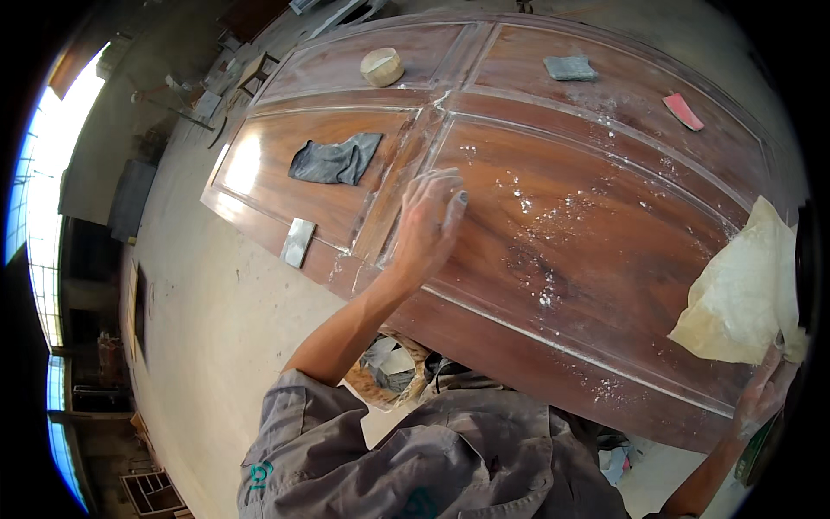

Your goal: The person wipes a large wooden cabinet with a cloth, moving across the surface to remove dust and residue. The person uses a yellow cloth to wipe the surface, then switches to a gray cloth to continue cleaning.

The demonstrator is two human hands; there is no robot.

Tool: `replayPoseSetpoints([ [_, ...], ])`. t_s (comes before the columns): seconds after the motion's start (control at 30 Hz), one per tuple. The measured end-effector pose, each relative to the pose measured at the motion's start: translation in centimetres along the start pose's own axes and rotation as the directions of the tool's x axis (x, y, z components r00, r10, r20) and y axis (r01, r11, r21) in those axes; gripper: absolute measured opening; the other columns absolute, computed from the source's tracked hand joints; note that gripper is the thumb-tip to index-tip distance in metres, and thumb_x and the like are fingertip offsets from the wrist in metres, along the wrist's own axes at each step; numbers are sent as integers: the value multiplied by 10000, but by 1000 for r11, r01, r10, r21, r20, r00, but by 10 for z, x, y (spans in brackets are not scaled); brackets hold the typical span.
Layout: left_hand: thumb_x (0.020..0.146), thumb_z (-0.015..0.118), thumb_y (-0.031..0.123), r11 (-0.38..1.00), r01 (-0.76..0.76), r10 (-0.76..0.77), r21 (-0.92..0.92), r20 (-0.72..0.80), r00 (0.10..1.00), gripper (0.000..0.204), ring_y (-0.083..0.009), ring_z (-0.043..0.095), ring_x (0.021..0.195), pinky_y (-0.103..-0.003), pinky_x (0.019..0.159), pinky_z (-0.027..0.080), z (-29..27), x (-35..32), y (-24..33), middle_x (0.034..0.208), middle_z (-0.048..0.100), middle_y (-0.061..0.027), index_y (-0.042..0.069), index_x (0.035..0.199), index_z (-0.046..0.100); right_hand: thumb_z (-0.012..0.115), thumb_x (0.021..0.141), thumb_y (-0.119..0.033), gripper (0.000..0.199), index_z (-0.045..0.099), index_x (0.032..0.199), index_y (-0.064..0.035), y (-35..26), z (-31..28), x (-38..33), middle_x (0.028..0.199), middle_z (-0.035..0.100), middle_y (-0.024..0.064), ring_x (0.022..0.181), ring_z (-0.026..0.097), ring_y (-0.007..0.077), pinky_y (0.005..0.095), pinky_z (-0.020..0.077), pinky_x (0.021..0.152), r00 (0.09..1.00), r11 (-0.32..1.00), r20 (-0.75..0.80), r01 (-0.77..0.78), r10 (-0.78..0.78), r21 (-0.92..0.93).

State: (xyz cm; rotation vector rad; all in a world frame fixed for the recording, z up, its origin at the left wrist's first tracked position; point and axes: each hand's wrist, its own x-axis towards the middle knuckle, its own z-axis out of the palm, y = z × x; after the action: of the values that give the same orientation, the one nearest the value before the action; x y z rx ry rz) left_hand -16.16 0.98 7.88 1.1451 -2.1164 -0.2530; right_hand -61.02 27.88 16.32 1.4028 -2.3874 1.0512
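Observation:
A large brown wooden panelled door [588, 216] lies flat in front of me, speckled with white filler and dust. My left hand [426, 227] rests flat on it near a panel groove, fingers together, dusted white, holding nothing I can see. My right hand [765, 394] is at the door's near right edge and grips a crumpled pale yellowish bag [735, 298] that lies on the door's corner.
On the door lie a grey rag [335, 160], a grey sanding block [297, 242], a round tan tub [381, 67], a grey pad [570, 67] and a red pad [683, 111]. A basket of scraps [389, 372] sits under the door's edge. The concrete floor [216, 320] is to the left.

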Motion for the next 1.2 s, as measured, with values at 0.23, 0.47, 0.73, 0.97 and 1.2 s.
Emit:
replayPoseSetpoints([
  [0.23, 966, 621, 193, 914, 71, -109, 399, 71, 992, 538, -441, 407, 1404, -514, 1187, 310, 1, 12, -161, 1480, 494, -251, -32, 1437, 493, 665, 928, -172, 412, 597, 1292, 9, -75, 136, 31, 1371, 575, 265, 1316, 527, 442, 497, 418, 1120, 779, 854, 383, 518, -497, 54],
  [0.47, 965, 635, 219, 956, 101, -139, 277, 120, 983, 536, -431, 421, 1401, -504, 1202, 299, 5, 24, -138, 1468, 513, -257, -58, 1409, 521, 580, 993, -522, 780, 386, 1553, -16, -64, 170, 56, 1606, 310, 312, 1501, 217, 537, 557, 179, 1248, 817, 912, 430, 407, -384, 42],
  [0.73, 955, 626, 171, 948, 134, -169, 289, 102, 980, 504, -423, 422, 1409, -505, 1216, 285, 1, 21, -144, 1448, 533, -252, -37, 1405, 535, 600, 994, -373, 752, 346, 1526, 93, 3, 216, 40, 1564, 333, 365, 1490, 289, 491, 513, 251, 1235, 885, 980, 428, 199, -184, 9],
  [0.97, 968, 606, 151, 948, 146, -187, 283, 124, 974, 487, -432, 414, 1417, -502, 1223, 273, 2, 20, -140, 1450, 522, -266, -55, 1403, 526, 567, 971, -197, 573, 460, 1456, 87, 76, 229, 117, 1480, 489, 307, 1402, 408, 504, 522, 343, 1178, 938, 990, 336, -44, 87, -132],
  [1.2, 987, 598, 121, 953, 148, -188, 265, 134, 973, 462, -438, 441, 1387, -492, 1194, 322, 5, 22, -144, 1465, 513, -260, -52, 1408, 521, 474, 1017, -344, 646, 430, 1468, 116, -78, 321, 93, 1545, 429, 285, 1484, 336, 435, 491, 217, 1257, 784, 910, 480, 406, -394, 84],
])
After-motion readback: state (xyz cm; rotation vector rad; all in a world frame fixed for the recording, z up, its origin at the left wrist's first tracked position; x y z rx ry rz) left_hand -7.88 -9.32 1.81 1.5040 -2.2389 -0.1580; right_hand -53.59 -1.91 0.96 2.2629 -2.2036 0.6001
